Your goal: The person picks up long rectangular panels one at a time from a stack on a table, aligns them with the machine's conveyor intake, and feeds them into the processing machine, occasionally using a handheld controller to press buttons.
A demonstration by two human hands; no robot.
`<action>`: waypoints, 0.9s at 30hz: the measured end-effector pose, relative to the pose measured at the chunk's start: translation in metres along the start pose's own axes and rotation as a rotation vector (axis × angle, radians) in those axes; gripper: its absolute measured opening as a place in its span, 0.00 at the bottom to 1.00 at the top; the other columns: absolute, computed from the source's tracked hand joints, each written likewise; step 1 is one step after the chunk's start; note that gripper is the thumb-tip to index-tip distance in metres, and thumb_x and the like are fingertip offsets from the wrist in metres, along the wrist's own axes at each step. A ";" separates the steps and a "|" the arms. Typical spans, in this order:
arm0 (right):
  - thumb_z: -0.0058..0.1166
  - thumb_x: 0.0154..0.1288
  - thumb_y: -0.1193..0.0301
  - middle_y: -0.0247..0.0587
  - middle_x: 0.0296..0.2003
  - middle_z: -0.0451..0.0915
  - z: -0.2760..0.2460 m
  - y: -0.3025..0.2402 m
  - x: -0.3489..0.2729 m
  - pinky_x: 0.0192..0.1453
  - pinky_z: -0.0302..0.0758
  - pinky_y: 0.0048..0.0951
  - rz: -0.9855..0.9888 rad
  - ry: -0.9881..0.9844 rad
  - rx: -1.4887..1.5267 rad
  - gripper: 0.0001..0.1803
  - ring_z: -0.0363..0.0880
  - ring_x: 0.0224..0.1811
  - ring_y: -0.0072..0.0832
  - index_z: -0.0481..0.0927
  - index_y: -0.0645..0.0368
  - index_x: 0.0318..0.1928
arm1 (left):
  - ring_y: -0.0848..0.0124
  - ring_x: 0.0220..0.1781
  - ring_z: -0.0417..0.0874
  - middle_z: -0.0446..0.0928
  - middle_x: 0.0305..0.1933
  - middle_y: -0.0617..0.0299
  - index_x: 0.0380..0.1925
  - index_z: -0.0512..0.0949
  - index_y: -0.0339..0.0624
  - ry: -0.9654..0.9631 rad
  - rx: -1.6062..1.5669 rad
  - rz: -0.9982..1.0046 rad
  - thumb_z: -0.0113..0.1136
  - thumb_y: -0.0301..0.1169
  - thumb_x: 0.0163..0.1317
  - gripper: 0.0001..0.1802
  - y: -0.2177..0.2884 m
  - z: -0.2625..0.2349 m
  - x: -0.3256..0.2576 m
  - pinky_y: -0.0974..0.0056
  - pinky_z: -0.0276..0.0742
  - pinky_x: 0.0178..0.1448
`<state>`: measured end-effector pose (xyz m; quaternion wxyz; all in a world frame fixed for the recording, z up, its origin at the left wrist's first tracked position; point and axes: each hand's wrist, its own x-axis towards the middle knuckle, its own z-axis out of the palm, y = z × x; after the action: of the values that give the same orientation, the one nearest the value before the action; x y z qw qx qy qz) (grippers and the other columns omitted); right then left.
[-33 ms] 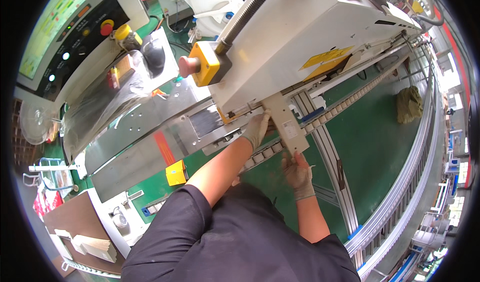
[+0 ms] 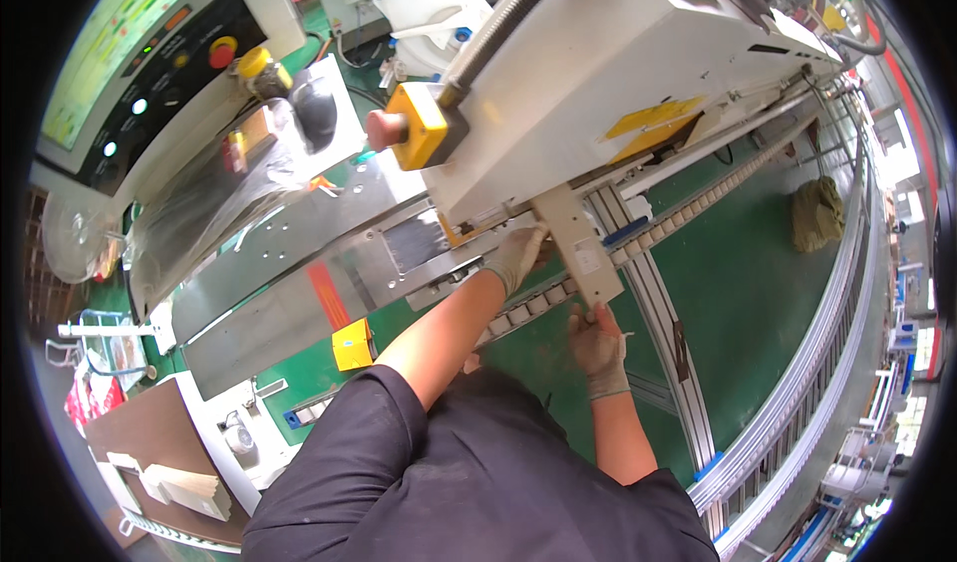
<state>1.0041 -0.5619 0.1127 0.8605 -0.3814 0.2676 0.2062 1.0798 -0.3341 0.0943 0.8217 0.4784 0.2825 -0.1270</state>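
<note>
gloved left hand point(image 2: 518, 256) grips the upper edge of the flat beige metal bracket point(image 2: 581, 246) under the white machine housing point(image 2: 638, 74); gloved right hand point(image 2: 598, 346) pinches its lower end; a slip could trap fingers against the grey roller rail point(image 2: 658, 231)

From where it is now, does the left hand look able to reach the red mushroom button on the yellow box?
Probably yes. The left hand sits under the machine body, the red button lies up and to its left, and only bare metal plate lies between.

Far upper-left of grip: control panel w/ screen point(image 2: 100, 49), red button point(image 2: 222, 52); yellow button box point(image 2: 419, 126) above-left; olive rag point(image 2: 817, 213) on green floor, right.
</note>
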 end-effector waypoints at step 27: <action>0.59 0.69 0.66 0.49 0.39 0.86 0.212 0.380 -0.176 0.50 0.81 0.43 -0.741 -1.409 -1.752 0.10 0.86 0.43 0.49 0.86 0.58 0.44 | 0.58 0.62 0.80 0.76 0.64 0.44 0.72 0.64 0.33 1.791 -1.087 0.673 0.36 0.72 0.73 0.51 -0.349 -0.543 -0.676 0.55 0.74 0.65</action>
<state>0.7201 -0.1885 0.1344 0.2708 -0.6976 -0.6251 0.2220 0.1805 -0.0878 0.0333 0.4127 0.0243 0.6497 0.6380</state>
